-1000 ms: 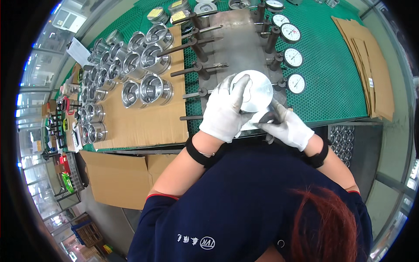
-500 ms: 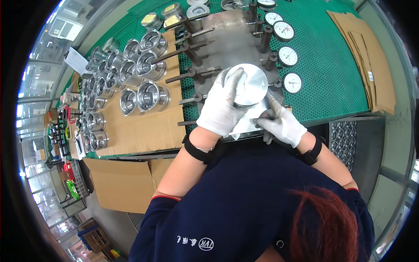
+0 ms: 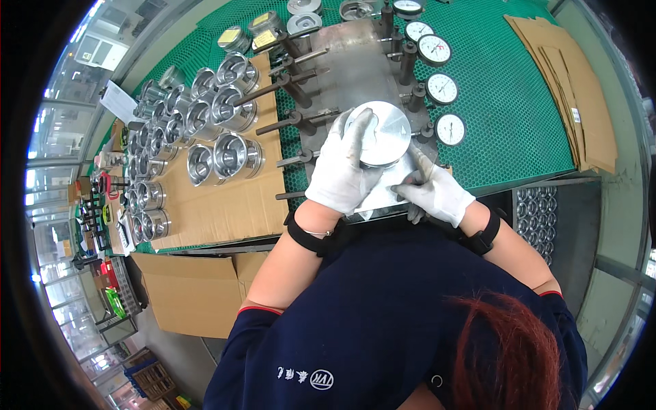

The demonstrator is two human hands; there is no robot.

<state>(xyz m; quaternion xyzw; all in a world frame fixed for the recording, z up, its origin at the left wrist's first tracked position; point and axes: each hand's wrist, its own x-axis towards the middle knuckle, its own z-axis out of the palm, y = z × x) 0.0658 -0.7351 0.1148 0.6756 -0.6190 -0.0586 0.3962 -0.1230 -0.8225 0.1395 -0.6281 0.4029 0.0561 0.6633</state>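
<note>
A round metal piston [image 3: 391, 137] with a bright flat crown sits over the near end of a steel plate [image 3: 355, 75]. My left hand [image 3: 340, 167], in a white glove with greyed fingertips, grips it from the left, fingers laid across its top. Close by the piston's lower right edge is my right hand [image 3: 437, 195], also gloved. Its fingers are spread, one pointing up along the edge and the thumb pointing left; whether they touch the piston I cannot tell. The piston's lower part is hidden under its crown.
Dark posts with rods [image 3: 295, 123] line the plate's left side, dial gauges [image 3: 450, 130] its right. Several pistons [image 3: 232, 156] stand on cardboard [image 3: 205, 215] at the left. Flattened cardboard [image 3: 564, 96] lies on the green mat [image 3: 499, 89] at right. More pistons [image 3: 536, 222] fill a lower rack.
The whole view has shifted slightly, so the bench appears a little further left. Both hands and the piston keep nearly the same places on the plate.
</note>
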